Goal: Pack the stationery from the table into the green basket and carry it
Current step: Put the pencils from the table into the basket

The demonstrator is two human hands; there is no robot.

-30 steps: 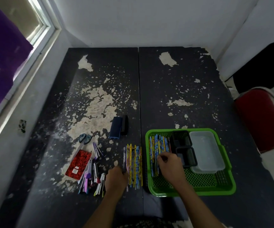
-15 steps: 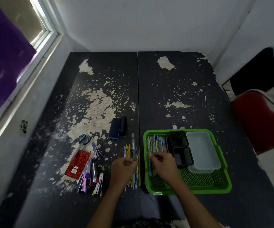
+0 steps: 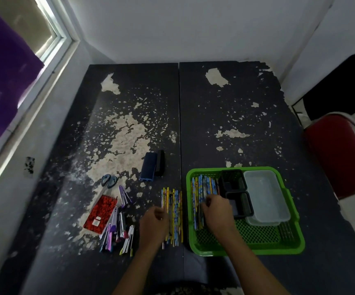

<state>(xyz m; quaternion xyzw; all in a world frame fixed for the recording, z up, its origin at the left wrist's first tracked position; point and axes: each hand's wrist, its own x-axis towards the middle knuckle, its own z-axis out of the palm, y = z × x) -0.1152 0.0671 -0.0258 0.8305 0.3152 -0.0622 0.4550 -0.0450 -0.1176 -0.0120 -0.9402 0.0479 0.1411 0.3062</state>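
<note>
The right hand point(image 3: 217, 210) grips pencils point(image 3: 202, 192) inside the green basket point(image 3: 287, 250) near the surface's front edge. The left hand point(image 3: 154, 222), loosely curled and holding nothing, rests beside loose pencils point(image 3: 173, 209).

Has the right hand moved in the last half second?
Yes. The right hand went rightward, from the green basket's left rim to over its pencils.

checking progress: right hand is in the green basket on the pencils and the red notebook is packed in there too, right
Not quite. The right hand is in the green basket on the pencils, but the head view shows the red notebook lying on the table, left of the basket.
</note>
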